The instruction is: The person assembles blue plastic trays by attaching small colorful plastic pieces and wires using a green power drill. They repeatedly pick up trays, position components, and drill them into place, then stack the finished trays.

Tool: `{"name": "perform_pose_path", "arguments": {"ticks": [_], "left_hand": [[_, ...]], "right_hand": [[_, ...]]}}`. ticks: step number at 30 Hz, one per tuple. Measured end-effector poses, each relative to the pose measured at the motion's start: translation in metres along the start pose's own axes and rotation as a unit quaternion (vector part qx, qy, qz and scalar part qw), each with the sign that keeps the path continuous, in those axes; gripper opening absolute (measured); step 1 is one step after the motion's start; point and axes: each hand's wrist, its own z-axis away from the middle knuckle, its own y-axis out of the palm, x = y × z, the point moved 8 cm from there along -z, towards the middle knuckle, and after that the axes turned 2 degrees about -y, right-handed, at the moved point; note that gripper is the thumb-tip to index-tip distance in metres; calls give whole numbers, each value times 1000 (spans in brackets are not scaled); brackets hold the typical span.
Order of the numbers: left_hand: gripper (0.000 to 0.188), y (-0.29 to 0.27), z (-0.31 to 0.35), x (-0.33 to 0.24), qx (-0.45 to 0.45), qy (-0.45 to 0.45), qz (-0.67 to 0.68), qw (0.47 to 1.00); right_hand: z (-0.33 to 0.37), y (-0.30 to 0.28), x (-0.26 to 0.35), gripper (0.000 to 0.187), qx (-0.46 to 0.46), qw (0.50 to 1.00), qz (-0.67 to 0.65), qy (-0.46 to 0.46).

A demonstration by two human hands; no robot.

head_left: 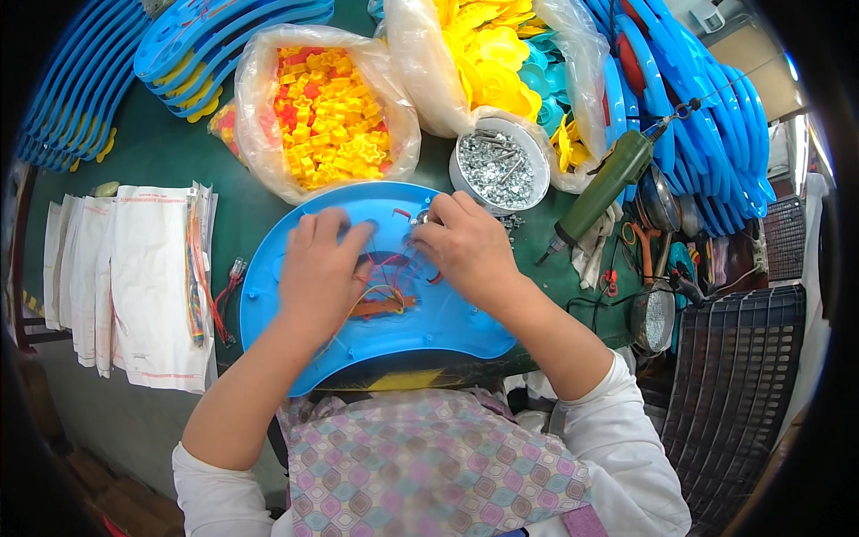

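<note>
A blue plastic panel (268, 295) with a curved outline lies in front of me on the table. Thin coloured wires (391, 265) and a brown strip (380, 307) sit in its middle. My left hand (318, 268) is over the panel's left half, slightly blurred. Its fingers are bent, with thumb and forefinger apart, close to the wires; nothing shows between them. Over the upper right part, my right hand (470, 243) pinches a small shiny round part (420, 217), partly hidden by the fingers. A short red wire (402, 213) lies beside that part.
Behind the panel stand a bag of yellow and red pieces (327, 116), a white tub of screws (501, 166) and a bag of yellow shapes (492, 58). A green electric screwdriver (608, 183) hangs at right. White paper sheets (148, 277) and stacked blue panels (80, 80) are leftward.
</note>
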Motion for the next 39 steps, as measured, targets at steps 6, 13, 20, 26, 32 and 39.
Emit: {"name": "perform_pose_path", "arguments": {"ticks": [6, 13, 20, 26, 32, 39], "left_hand": [[50, -41, 27, 19, 8, -80, 142, 987], [44, -60, 119, 90, -11, -355, 256, 899], [46, -66, 147, 112, -135, -327, 372, 858], [52, -186, 38, 186, -354, -221, 344, 841], [62, -231, -105, 279, -363, -197, 411, 813], [48, -187, -139, 366, -180, -327, 494, 785]], "right_hand": [[-4, 9, 5, 11, 11, 999, -6, -47], [2, 10, 11, 13, 72, 995, -18, -72], [-3, -52, -12, 17, -101, 983, -140, 71], [-20, -110, -86, 22, -277, 945, -79, 155], [-44, -81, -153, 36, -225, 951, -3, 210], [-34, -51, -194, 43, -209, 950, 48, 228]]}}
